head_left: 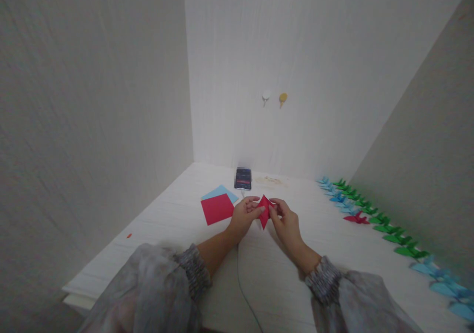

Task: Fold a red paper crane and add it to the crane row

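- Red folded paper [264, 219], a diamond with points at twelve and six o'clock, held between both hands
- Left hand [242, 219] pinching its nine o'clock side, thumb on the front
- Right hand [287, 224] pinching its three o'clock side
- Red sheet [217, 209] at nine o'clock, overlapping a light blue sheet [222, 190]
- Phone [243, 178] at eleven o'clock
- Red paper bird [357, 218] at three o'clock, near green paper birds [391, 237]

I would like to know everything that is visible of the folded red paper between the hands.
The folded red paper looks matte, a narrow diamond with pointed upper and lower ends. The left hand and right hand grip its opposite sides, over the white table. Finer creases are too small to tell.
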Demonstrator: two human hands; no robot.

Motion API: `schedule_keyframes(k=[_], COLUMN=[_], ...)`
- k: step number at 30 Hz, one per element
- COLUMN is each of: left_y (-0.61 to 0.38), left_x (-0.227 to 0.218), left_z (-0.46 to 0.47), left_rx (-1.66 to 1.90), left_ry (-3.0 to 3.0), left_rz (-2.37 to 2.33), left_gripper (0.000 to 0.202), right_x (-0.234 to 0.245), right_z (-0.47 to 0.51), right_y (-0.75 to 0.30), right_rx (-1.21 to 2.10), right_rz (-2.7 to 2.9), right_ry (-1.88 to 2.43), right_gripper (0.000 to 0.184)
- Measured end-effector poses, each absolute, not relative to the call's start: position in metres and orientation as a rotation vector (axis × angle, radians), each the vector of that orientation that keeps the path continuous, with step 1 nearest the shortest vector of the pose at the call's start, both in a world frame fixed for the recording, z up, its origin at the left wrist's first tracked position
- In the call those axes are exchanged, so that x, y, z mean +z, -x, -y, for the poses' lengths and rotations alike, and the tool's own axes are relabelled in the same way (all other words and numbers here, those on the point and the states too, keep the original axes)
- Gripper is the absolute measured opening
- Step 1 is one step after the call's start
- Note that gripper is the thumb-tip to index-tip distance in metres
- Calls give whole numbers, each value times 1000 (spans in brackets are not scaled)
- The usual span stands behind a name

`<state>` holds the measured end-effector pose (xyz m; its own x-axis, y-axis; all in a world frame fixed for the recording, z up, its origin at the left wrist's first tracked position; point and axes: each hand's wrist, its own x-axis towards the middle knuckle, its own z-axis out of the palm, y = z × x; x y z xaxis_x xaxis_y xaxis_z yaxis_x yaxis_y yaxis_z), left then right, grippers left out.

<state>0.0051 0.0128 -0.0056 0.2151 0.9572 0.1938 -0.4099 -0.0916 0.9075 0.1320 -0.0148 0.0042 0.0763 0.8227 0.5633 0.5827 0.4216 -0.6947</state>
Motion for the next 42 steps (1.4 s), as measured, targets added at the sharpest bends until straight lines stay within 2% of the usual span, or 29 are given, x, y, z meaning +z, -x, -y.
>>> schedule_keyframes(k=[5, 10, 22, 28, 34, 42], left_y=[-4, -3, -4, -4, -2, -2], left_x=[3, 6, -5, -6, -5, -4], left_z=[-8, -6, -11, -10, -9, -9], left_rx=[1308, 1323, 1299, 1288, 1271, 1266], left_ry=[-1082, -1066, -1128, -1203, -1243, -1203], left_rz=[-736, -699, -634, -616, -584, -578], left_gripper=[24, 28, 24, 45, 46, 46], right_x=[2, -3, -6, -1, 6, 8], right_z=[13, 9, 4, 9, 11, 16], right_y=[-134, -134, -135, -135, -137, -139], right_rx=[335, 443, 621, 491, 271, 180], right_rz=[1569, 1523, 1496, 1539, 1669, 1745], right_ry=[1218, 1178, 1111, 1169, 1172, 1152], right_gripper=[23, 21, 12, 14, 13, 15])
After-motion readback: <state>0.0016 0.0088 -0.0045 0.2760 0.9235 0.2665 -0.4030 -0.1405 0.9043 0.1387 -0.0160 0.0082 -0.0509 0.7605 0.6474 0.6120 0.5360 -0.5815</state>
